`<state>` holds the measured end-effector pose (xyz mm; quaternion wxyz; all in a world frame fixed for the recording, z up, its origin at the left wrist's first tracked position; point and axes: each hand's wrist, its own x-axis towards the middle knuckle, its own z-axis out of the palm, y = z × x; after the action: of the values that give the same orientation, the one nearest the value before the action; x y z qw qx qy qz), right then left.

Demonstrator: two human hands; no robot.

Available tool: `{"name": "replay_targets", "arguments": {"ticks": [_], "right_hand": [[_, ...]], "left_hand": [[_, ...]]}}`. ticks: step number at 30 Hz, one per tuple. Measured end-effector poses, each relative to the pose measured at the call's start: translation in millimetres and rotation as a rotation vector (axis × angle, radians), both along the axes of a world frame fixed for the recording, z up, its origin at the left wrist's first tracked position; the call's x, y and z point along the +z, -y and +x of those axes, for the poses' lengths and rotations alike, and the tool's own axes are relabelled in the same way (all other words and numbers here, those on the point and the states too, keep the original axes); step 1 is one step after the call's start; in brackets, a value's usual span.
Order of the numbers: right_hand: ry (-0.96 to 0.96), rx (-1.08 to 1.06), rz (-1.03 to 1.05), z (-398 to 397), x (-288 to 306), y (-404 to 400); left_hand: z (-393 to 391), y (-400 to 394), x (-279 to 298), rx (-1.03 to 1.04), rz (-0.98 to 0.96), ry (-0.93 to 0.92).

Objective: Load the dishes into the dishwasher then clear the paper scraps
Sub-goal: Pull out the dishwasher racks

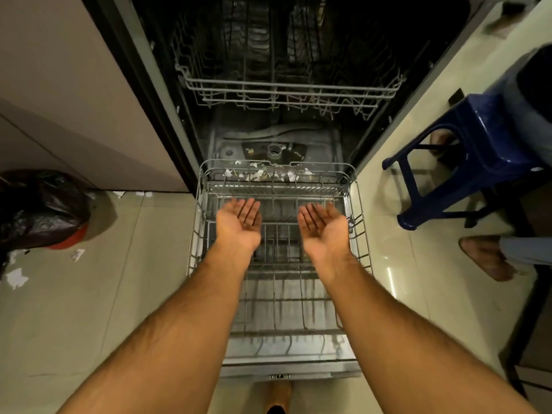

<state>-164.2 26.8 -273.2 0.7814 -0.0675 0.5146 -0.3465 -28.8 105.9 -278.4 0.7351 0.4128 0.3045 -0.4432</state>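
Observation:
The dishwasher stands open with its door down. Its grey wire lower rack [195, 234] is pulled out over the door and holds no dishes. The upper rack [286, 88] sits half out above it. My left hand [239, 222] and my right hand [324, 227] are held palm up over the middle of the lower rack, fingers apart, holding nothing. White paper scraps [260, 174] lie at the far end of the lower rack and on the tub floor. More paper scraps [16, 277] lie on the floor tiles at the left. No dishes are in view.
A bin lined with a black bag [38, 210] stands on the floor at the left. A blue plastic stool [466, 162] stands at the right, with another person's foot [485, 258] beside it. Beige cabinet fronts flank the dishwasher.

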Motion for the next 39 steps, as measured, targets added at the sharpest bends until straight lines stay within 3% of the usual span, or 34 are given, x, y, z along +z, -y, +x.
{"name": "replay_targets", "arguments": {"ticks": [16,22,39], "right_hand": [[0.381,-0.076,-0.044,133,33,160],[0.531,-0.075,-0.059,141,35,178],[0.438,-0.057,-0.092,103,28,121]], "left_hand": [[93,149,29,0.154,-0.215,0.023],[106,169,38,0.197,-0.451,0.033],[70,123,31,0.127,-0.419,0.057]]}}
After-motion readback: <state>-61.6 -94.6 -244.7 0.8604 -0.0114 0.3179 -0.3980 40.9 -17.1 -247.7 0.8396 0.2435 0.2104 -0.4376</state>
